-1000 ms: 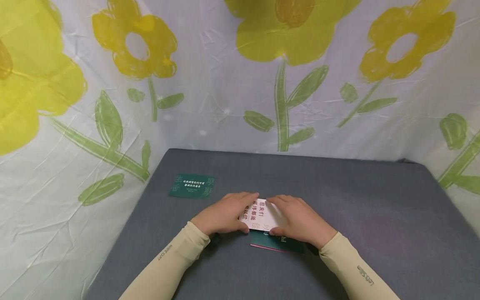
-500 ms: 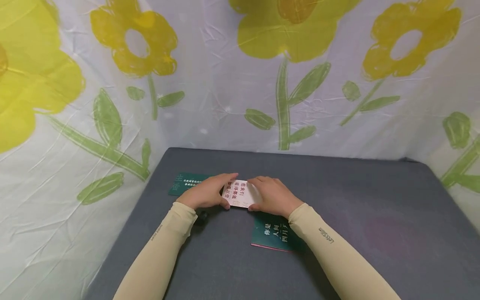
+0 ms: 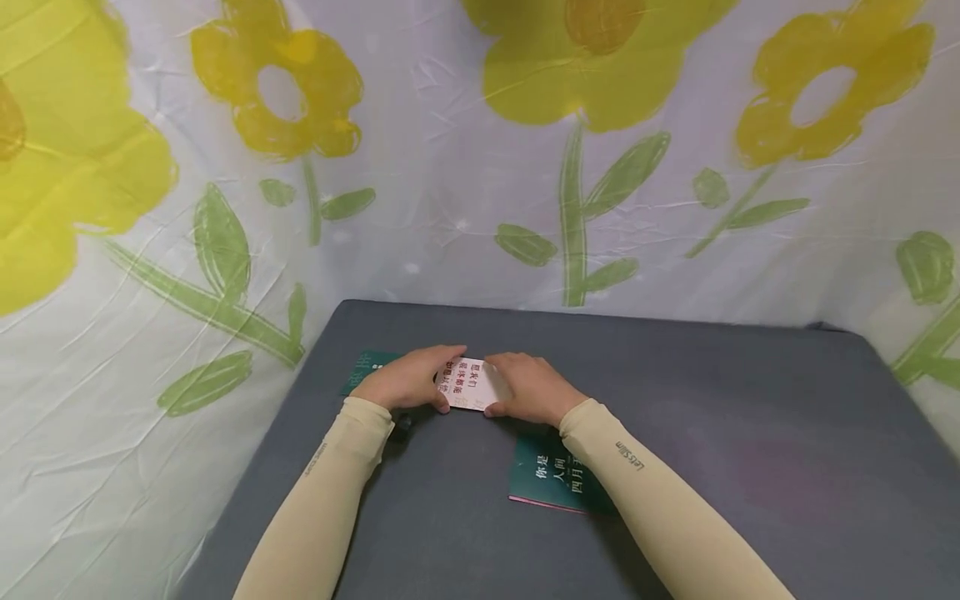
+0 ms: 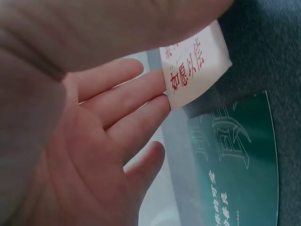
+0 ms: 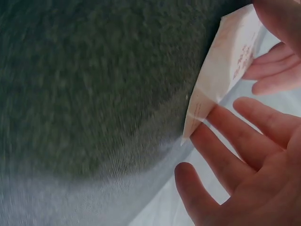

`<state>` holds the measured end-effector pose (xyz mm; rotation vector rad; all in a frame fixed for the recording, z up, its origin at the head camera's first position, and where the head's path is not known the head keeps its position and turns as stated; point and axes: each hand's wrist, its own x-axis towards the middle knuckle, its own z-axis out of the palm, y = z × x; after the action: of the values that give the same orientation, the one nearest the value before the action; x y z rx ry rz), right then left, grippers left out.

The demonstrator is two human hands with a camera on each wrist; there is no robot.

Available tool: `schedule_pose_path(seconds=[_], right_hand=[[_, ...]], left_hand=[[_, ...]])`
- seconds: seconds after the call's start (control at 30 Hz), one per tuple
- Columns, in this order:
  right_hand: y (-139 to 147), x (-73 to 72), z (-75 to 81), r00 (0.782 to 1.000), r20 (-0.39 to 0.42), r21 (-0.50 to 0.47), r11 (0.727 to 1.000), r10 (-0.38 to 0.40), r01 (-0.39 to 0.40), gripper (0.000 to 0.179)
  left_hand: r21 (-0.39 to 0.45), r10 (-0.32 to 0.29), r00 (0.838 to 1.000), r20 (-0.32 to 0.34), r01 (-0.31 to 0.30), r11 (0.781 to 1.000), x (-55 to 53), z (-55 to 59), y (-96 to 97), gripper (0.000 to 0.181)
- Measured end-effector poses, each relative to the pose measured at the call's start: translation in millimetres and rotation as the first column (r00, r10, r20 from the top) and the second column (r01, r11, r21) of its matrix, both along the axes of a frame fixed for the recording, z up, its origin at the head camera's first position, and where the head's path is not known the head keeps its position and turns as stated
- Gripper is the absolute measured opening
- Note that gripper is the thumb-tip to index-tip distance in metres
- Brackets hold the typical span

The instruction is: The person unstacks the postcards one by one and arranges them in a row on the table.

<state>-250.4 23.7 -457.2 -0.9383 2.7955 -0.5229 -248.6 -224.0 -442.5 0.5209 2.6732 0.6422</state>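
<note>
A pale pink card (image 3: 467, 385) printed with red characters lies level between my two hands. My left hand (image 3: 405, 380) holds its left end, thumb at the near edge and fingers at the far edge. The right end is held the same way by my right hand (image 3: 534, 388). In the left wrist view the fingertips meet the card (image 4: 200, 66) along one edge. The right wrist view has the card (image 5: 221, 70) slightly bowed. A dark green card (image 3: 367, 367) on the table is partly hidden behind my left hand.
Nearer me, a green card (image 3: 551, 475) with white characters lies on the dark grey table (image 3: 450, 517), a pink edge showing beneath it. My right forearm covers part of it. A flower-printed cloth (image 3: 435, 250) hangs behind the table.
Both hands have carried the pink card away from me and to the left, off the near green card towards the far left one. In the last half second they moved only slightly.
</note>
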Motion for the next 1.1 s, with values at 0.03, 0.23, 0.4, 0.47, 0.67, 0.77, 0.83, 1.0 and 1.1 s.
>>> schedule_pose_path(seconds=[0.03,0.23,0.4,0.47,0.67,0.77,0.83,1.0,1.1], right_hand=[[0,-0.5,-0.2,1.000,-0.002,0.004,1.000,0.000,0.000,0.081],[-6,-2.7,-0.7,1.000,-0.017,0.026,1.000,0.005,-0.004,0.081],[-11,-4.2,0.9,1.000,-0.006,0.033,0.999,0.009,-0.008,0.082],[-11,-4.4,1.3,1.000,-0.007,0.037,0.999,0.008,-0.008,0.082],[-9,-5.0,2.4,1.000,-0.016,0.031,1.000,0.008,-0.008,0.082],[-8,-5.9,2.1,1.000,-0.018,0.032,0.999,0.008,-0.007,0.081],[-8,-7.0,2.0,1.000,-0.021,0.030,1.000,0.009,-0.009,0.080],[-9,-8.4,1.7,1.000,-0.019,0.024,1.000,0.014,-0.014,0.079],[-6,-7.3,-0.5,1.000,-0.017,0.024,1.000,0.015,-0.014,0.080]], left_hand=[[0.000,0.001,1.000,0.000,-0.001,1.000,-0.6,0.3,-0.3,0.100],[0.003,0.014,1.000,0.017,-0.014,1.000,-1.9,0.5,-5.2,0.100],[0.007,0.015,1.000,0.003,-0.015,1.000,-2.1,-0.8,-9.6,0.100],[0.005,0.013,1.000,-0.002,-0.013,1.000,-2.2,-2.1,-10.0,0.099],[0.001,0.026,1.000,0.007,-0.026,1.000,-3.7,-4.3,-9.4,0.099],[0.002,0.026,1.000,0.010,-0.026,1.000,-4.7,-3.7,-9.3,0.099],[0.005,0.021,1.000,0.007,-0.021,1.000,-5.2,-2.6,-9.2,0.100],[0.011,0.029,0.999,0.014,-0.029,1.000,-3.3,-1.2,-7.9,0.100],[-0.002,0.032,0.999,0.021,-0.032,0.999,-3.0,-2.4,-6.6,0.100]])
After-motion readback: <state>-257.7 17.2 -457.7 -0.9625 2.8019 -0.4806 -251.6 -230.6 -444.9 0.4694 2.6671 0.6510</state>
